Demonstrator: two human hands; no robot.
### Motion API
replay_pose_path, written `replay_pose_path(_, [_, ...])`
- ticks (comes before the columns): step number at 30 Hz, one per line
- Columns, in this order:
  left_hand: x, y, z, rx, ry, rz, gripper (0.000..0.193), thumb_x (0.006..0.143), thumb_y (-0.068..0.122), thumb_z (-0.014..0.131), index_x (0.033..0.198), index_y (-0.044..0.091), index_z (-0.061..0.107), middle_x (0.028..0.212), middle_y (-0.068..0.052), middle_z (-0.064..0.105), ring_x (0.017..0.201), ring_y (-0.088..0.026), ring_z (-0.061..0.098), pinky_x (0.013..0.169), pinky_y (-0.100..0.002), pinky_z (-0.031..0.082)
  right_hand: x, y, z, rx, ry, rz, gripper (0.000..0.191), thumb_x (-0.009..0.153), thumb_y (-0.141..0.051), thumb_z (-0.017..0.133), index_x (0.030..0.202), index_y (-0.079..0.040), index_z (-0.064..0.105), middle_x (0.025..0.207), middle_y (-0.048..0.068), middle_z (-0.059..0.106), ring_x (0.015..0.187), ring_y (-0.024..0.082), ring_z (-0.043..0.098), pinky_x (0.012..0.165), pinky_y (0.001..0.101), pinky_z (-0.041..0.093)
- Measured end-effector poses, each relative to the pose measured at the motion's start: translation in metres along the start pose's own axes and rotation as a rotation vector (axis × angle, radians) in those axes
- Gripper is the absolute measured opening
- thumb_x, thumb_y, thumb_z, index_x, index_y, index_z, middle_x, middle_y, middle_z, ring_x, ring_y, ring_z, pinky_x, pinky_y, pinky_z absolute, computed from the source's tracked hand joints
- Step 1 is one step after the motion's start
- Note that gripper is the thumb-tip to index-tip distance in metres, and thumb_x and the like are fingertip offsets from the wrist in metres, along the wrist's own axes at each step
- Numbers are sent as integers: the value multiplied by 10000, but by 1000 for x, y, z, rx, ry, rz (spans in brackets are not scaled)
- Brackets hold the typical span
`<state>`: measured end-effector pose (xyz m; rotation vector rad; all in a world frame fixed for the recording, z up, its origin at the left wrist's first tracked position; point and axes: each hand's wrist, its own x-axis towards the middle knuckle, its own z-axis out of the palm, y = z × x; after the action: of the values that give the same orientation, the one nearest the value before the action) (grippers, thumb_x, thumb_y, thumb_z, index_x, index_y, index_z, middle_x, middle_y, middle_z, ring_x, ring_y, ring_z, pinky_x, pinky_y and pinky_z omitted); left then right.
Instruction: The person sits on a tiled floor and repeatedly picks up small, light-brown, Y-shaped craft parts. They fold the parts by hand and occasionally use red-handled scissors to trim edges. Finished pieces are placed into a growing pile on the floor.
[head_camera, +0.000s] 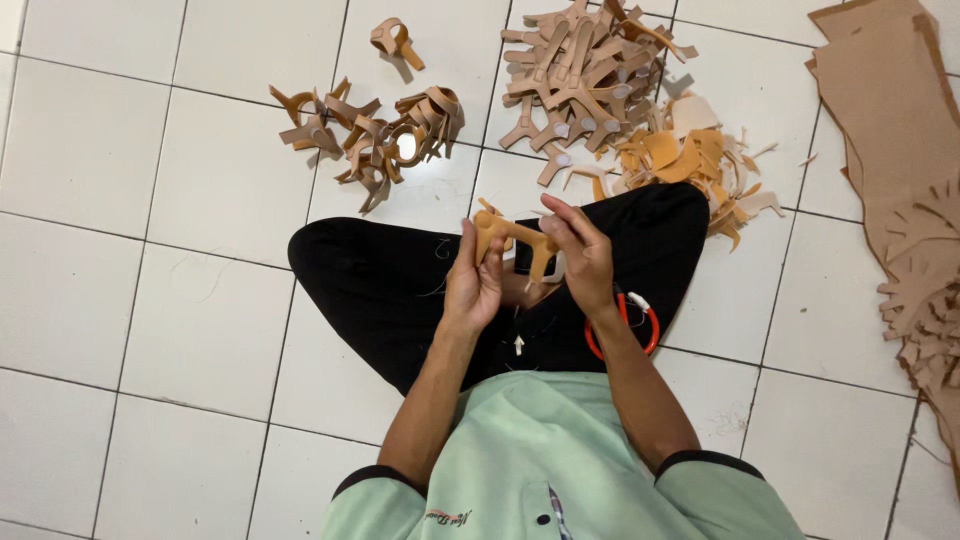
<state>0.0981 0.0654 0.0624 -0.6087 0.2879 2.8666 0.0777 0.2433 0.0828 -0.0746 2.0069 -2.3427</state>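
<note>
Seated cross-legged on the white tile floor (110, 300), the person pinches a tan leather strap (515, 238) above the lap, left hand (472, 283) and right hand (582, 255) both closed on it. Beyond the knees lie a pile of flat straps (585, 65) and a heap of folded ones (375, 130); orange scissors (625, 322) rest by the right wrist.

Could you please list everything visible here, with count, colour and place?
Y-shaped tan leather strap piece: one, held between both hands.
Pile of flat tan strap pieces: many, top centre floor.
Heap of looped tan straps: many, top left of centre.
Single looped strap: one, top.
Orange-and-white offcuts: many, by the knee.
Large tan leather sheets: several, right edge.
Orange ring: one, beside right wrist.
White floor tiles: throughout.
Left hand, right hand: gripping the piece.
</note>
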Motion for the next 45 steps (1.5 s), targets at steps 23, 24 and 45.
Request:
replay_pose_path(23, [3, 49, 42, 1652, -7, 885, 532, 1036, 52, 695, 1496, 28, 430, 1256, -192, 757, 1159, -256, 767, 964, -344, 637, 66, 21, -14, -517, -72, -115, 302, 945, -211, 783, 1177, -27, 726, 1091, 97, 731, 963, 171, 700, 849, 303, 585])
replay_pose_path(24, [11, 69, 47, 1738, -37, 996, 591, 1087, 61, 679, 1562, 46, 326, 1295, -172, 763, 1194, -256, 768, 985, -355, 621, 94, 33, -24, -627, 5, -15, 339, 945, -250, 791, 1204, -40, 725, 1050, 91, 759, 916, 180, 707, 822, 319, 587])
replay_pose_path(45, [56, -14, -5, 741, 17, -109, 610, 1063, 504, 493, 1350, -19, 618, 981, -98, 702, 850, -147, 697, 765, -299, 609, 66, 46, -25, 528, -286, 144, 176, 1007, -236, 481, 1028, -62, 496, 940, 49, 502, 827, 148, 492, 762, 274, 476])
